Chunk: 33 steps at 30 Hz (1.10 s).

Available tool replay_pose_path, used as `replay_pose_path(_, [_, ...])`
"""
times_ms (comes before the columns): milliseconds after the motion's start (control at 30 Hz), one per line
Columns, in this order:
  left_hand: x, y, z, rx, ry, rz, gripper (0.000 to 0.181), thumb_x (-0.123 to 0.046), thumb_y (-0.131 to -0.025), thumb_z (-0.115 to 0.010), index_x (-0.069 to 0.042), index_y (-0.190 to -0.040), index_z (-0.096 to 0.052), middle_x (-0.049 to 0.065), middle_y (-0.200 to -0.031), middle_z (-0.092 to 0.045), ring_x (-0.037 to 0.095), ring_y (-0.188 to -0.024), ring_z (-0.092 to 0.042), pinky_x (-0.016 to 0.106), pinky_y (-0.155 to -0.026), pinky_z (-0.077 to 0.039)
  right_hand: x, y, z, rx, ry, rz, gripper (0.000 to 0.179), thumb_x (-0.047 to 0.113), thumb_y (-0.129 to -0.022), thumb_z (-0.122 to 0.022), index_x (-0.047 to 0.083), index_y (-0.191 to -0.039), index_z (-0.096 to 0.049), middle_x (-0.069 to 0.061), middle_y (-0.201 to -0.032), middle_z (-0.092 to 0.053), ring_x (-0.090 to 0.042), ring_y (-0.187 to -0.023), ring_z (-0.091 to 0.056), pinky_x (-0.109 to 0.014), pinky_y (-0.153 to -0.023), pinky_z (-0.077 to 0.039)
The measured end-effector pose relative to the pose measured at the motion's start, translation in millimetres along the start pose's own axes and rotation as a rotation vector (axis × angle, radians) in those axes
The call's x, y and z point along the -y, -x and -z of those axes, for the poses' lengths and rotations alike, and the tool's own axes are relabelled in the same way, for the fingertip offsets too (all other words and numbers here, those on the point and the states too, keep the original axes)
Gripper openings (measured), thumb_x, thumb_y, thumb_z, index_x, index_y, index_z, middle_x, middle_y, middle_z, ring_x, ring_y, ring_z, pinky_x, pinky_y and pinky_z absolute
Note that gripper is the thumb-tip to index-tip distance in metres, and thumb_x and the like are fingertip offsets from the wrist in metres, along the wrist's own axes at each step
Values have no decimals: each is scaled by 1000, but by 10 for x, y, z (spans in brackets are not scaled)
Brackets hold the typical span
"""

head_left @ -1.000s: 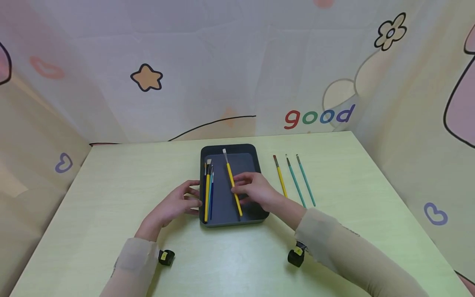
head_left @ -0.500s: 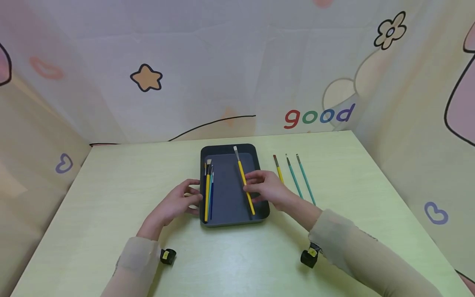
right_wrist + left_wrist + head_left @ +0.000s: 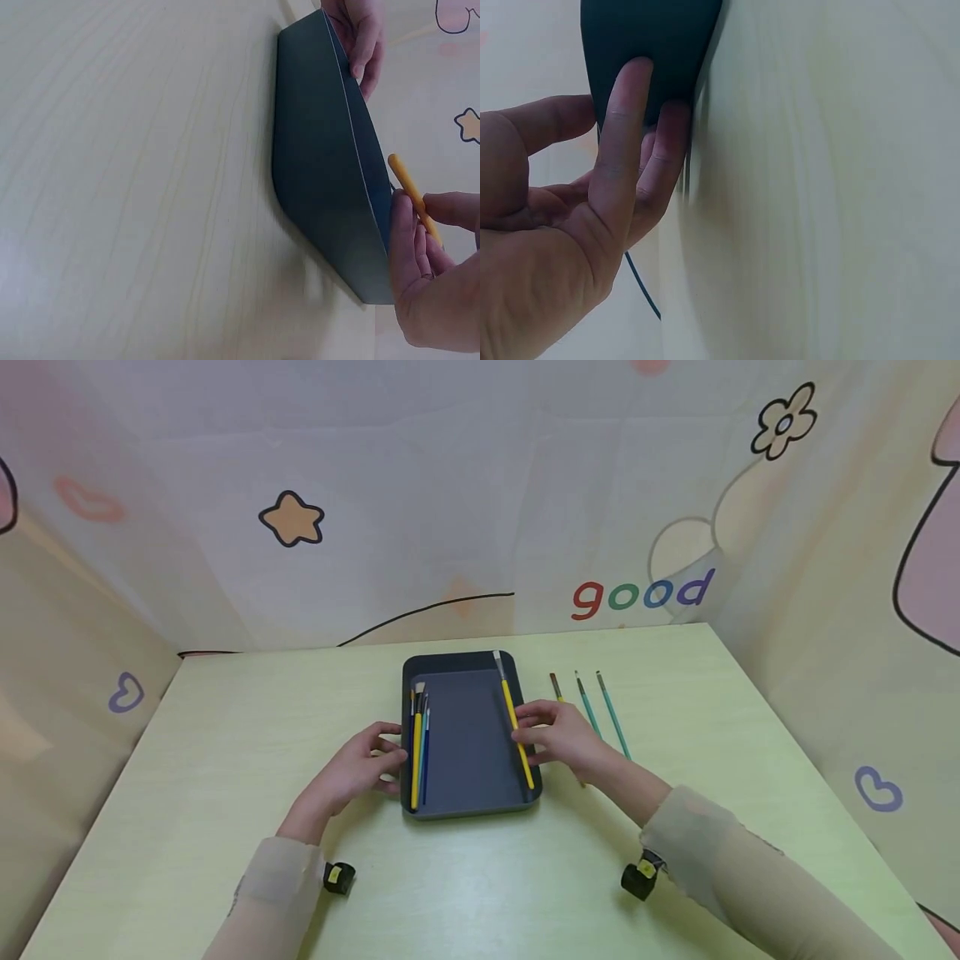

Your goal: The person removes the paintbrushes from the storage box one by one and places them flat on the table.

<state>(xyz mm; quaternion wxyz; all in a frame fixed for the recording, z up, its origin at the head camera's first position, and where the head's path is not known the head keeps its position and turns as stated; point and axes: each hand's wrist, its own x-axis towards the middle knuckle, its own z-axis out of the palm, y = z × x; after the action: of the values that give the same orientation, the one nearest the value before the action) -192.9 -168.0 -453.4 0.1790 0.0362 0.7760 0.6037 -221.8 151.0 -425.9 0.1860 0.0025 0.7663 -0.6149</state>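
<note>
A dark grey rectangular tray lies on the table. My right hand pinches a yellow paintbrush with a pale flat tip, tilted slightly above the tray's right side. In the right wrist view, the end of its handle pokes out past the thumb and fingers beside the tray's wall. My left hand touches the tray's left side, its fairly straight fingers against the outer wall. Several paintbrushes, yellow, teal and dark blue, lie side by side along the tray's left inside edge.
Right of the tray lie two teal paintbrushes and a brown-tipped yellow one, partly hidden by my right hand and forearm. A printed curtain encloses the table behind and at both sides.
My right hand has carried the yellow paintbrush rightward, from over the tray's middle to its right side. My left hand has stayed at the tray's left side.
</note>
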Motion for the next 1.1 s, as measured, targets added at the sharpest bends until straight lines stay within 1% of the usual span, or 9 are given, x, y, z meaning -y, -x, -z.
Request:
replay_pose_path(133, [11,-11,10,-13,-14,10,50,-6,-103,-59,2,-149,-40,25,-122,-52,32,-101,-65,40,-75,-64,-18,-1,74,-17,-5,-15,40,4,-96,-70,-4,-133,-58,-16,-114,-61,-31,-98,-68,-38,-74,-64])
replay_pose_path(233, [19,-13,16,-17,-24,18,49,-5,-103,-58,1,-149,-41,25,-122,-53,32,-101,-66,40,-76,-64,-27,0,128,-29,-5,-9,40,3,-97,-69,-5,-134,-57,-16,-114,-59,-34,-99,-67,-39,-74,-64])
replay_pose_path(300, [22,-12,17,-19,-27,20,49,-5,-103,-59,0,-148,-42,25,-122,-53,32,-101,-66,41,-76,-64,-37,0,161,-37,1,3,40,3,-96,-69,-5,-134,-57,-16,-112,-59,-32,-96,-68,-39,-73,-64])
replay_pose_path(433, [28,-6,22,-20,-34,11,48,-4,-103,-58,1,-148,-42,25,-121,-53,32,-101,-66,41,-76,-64,-76,-7,224,-51,18,28,41,4,-95,-70,-6,-133,-58,-14,-109,-59,-22,-88,-67,-38,-71,-64])
replay_pose_path(533, [28,-1,27,-22,-36,4,48,-4,-103,-58,1,-148,-42,25,-121,-53,32,-101,-66,40,-75,-64,-113,-13,261,-63,38,34,40,3,-94,-72,-7,-131,-58,-14,-107,-59,-19,-84,-65,-38,-70,-64])
replay_pose_path(800, [23,-2,28,-25,-38,1,48,-4,-102,-58,1,-148,-42,25,-121,-54,32,-100,-66,40,-75,-64,-198,-39,304,-82,118,18,37,-1,-93,-71,-11,-126,-58,-16,-104,-60,-19,-74,-65,-37,-67,-64])
replay_pose_path(900, [24,-4,22,-33,-39,8,48,-4,-102,-59,0,-147,-43,24,-121,-54,31,-98,-66,40,-74,-64,-234,-62,308,-91,165,4,35,-1,-93,-71,-10,-124,-59,-15,-102,-60,-19,-75,-64,-36,-67,-64])
replay_pose_path(967, [24,-2,20,-33,-44,9,48,-4,-102,-59,0,-147,-43,24,-121,-55,31,-98,-66,41,-74,-64,-262,-77,311,-99,207,-4,34,0,-92,-71,-9,-123,-61,-14,-100,-61,-19,-77,-63,-35,-67,-64])
replay_pose_path(1100, [20,6,21,-40,-52,10,47,-5,-102,-58,0,-147,-43,24,-121,-55,31,-99,-66,40,-74,-64,-308,-91,308,-99,308,17,32,1,-91,-71,-8,-121,-62,-14,-99,-63,-20,-79,-65,-33,-65,-63])
